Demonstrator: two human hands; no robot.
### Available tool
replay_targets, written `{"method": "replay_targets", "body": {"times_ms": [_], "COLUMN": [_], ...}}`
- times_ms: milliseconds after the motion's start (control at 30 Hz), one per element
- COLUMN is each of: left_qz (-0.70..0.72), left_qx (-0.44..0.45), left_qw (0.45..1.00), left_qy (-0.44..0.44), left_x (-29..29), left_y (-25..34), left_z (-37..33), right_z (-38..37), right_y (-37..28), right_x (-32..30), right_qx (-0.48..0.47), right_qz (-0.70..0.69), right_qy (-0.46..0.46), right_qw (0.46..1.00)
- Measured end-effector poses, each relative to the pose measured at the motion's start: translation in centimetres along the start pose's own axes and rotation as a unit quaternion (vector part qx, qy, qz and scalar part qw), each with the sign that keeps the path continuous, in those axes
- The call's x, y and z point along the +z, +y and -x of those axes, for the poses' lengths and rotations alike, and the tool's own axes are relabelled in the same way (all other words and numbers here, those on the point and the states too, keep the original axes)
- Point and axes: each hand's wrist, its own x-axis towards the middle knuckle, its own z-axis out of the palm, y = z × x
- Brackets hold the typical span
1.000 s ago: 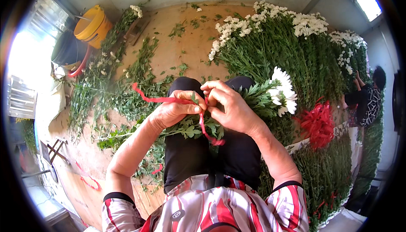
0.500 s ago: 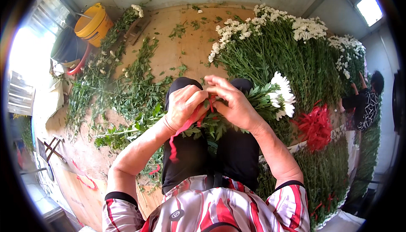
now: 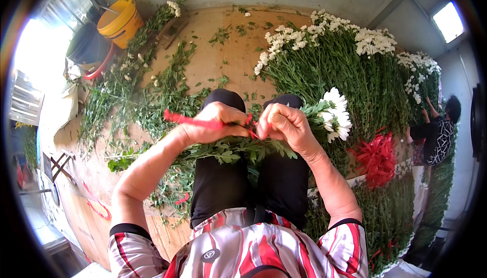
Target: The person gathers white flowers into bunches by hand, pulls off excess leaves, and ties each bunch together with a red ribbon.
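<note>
Across the floor [image 3: 203, 70], a heap of white-flowered stems [image 3: 324, 70] fills the far right corner. A smaller leafy bunch [image 3: 225, 151] lies over the person's thighs [image 3: 223, 187], blooms rightward. Above it, the left hand [image 3: 215, 124] has its grip clenched around red ribbon [image 3: 187, 121]; the right hand's [image 3: 287, 127] grip pinches it.

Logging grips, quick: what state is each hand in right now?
Left hand: closed, holding the red ribbon.
Right hand: closed, apparently pinching the same ribbon.
</note>
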Motion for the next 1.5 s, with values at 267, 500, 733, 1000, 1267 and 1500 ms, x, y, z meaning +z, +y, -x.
{"method": "replay_targets", "body": {"times_ms": [267, 500, 733, 1000, 1267, 1500], "left_qz": [-0.100, -0.134, 0.461, 0.154, 0.358, 0.402], "left_qx": [-0.176, -0.179, -0.201, -0.095, -0.162, -0.180], "left_qw": [0.979, 0.975, 0.857, 0.982, 0.919, 0.898], "left_qy": [0.035, 0.007, 0.111, 0.046, 0.038, 0.004], "left_x": [-1.7, -0.7, 1.0, 2.6, 2.3, 1.1], "left_y": [-0.3, 0.5, 2.7, 3.2, 2.0, 0.8], "left_z": [1.3, 1.0, 0.0, -1.1, -0.3, 0.0], "right_z": [1.3, 2.3, 1.8, -0.1, 1.4, 1.3], "right_y": [-0.6, -1.3, -2.1, -1.6, -1.5, -0.5], "right_x": [-0.8, -0.5, -0.1, 1.3, -0.9, 1.3], "right_qx": [-0.003, 0.037, 0.038, -0.167, -0.127, -0.124], "right_qz": [0.144, 0.273, 0.210, 0.155, 0.510, 0.453], "right_qy": [-0.041, -0.098, -0.022, 0.035, -0.003, 0.078], "right_qw": [0.989, 0.956, 0.977, 0.973, 0.851, 0.879]}}
